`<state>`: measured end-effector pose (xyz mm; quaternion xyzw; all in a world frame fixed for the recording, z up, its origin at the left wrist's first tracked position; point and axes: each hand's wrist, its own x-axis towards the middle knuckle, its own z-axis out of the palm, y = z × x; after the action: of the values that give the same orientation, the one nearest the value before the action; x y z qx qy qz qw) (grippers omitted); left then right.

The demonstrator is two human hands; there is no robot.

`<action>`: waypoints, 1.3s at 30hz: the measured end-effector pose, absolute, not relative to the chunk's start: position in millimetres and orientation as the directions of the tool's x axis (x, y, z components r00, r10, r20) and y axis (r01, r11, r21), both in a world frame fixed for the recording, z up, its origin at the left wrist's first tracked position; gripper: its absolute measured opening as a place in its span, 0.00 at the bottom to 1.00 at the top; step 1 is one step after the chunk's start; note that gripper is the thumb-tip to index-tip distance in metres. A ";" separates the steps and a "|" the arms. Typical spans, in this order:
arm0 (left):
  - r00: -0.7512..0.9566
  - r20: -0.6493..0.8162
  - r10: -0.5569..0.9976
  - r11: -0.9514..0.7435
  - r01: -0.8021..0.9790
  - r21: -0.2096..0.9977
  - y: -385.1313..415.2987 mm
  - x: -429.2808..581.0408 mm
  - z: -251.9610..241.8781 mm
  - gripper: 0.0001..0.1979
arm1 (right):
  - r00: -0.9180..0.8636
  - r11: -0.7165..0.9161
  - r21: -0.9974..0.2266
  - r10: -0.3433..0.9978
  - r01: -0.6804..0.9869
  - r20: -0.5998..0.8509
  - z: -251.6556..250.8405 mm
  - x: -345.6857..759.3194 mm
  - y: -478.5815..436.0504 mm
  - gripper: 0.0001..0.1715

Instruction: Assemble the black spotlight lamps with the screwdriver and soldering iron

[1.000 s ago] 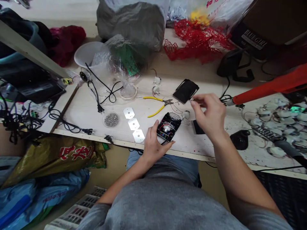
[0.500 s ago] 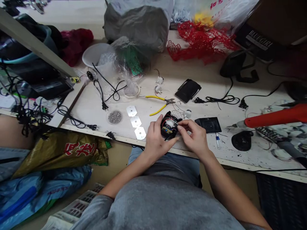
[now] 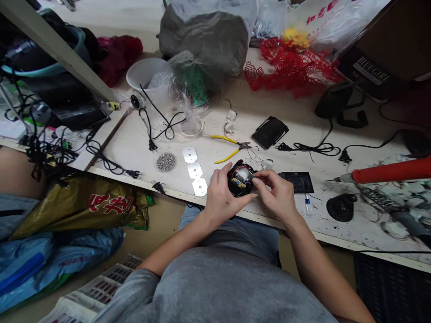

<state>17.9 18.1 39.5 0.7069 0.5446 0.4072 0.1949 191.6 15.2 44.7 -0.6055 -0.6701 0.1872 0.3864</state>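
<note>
My left hand (image 3: 220, 193) is wrapped round the left side of a small black plastic housing (image 3: 239, 189). The housing lies open side up, showing a white motor, red and dark wires and a small circuit board. At its right edge, my right hand (image 3: 278, 193) has thumb and fingers pinched together; what they grip is too small to make out. Just beyond the housing are a white motor (image 3: 267, 164) and yellow-handled cutting pliers (image 3: 244, 145). A black rectangular cover (image 3: 305, 183) lies right of my right hand, beside a clear and blue screwdriver-like piece (image 3: 307, 206).
Three silver plates (image 3: 194, 170) and a dish of screws (image 3: 165, 161) lie to the left. Corded plugs (image 3: 152, 145) and another black cover (image 3: 270, 132) are farther back. A red-handled tool (image 3: 390, 170) juts in from the right, near a round black part (image 3: 340, 208).
The view has shifted slightly, so the bench things sit a little farther right. Both hands stay at the housing, which appears slightly turned. The right hand keeps its pinch.
</note>
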 end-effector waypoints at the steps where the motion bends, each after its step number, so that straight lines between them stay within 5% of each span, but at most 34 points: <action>1: 0.070 0.363 0.929 -0.329 0.607 0.724 18.2 18.0 39.4 0.47 | 0.031 0.206 -0.711 0.952 0.673 0.305 44.7 191.3 15.5 0.09; 22: 0.005 0.228 0.974 -0.191 0.560 0.806 15.3 16.8 41.8 0.32 | -0.101 0.346 -0.457 0.872 0.819 0.479 35.6 179.3 16.2 0.07; 39: 0.003 0.207 0.978 -0.173 0.559 0.811 15.3 19.6 42.5 0.31 | -0.173 0.437 -0.329 0.783 0.837 0.598 41.7 182.0 18.4 0.04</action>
<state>19.6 15.3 42.5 0.6563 0.5858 0.3945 0.2656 182.0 18.4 41.7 -0.5295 -0.7650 -0.0374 0.3647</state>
